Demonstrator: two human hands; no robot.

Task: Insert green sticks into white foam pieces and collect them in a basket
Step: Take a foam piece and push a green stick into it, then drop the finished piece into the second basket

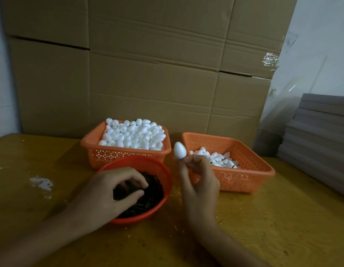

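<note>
Foam-and-stick assembly at a wooden table.
The right hand pinches 1 foam piece at its fingertips, just beside the right basket (partly filled); the left hand curls into the sticks in the round bowl, its grasp not discernible.

free: table left | blocked: baskets centre, cardboard rear, stack right

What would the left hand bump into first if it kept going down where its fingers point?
The left hand would most likely meet the dark sticks in the round red basket, right under its curled fingers; they may already touch.
</note>
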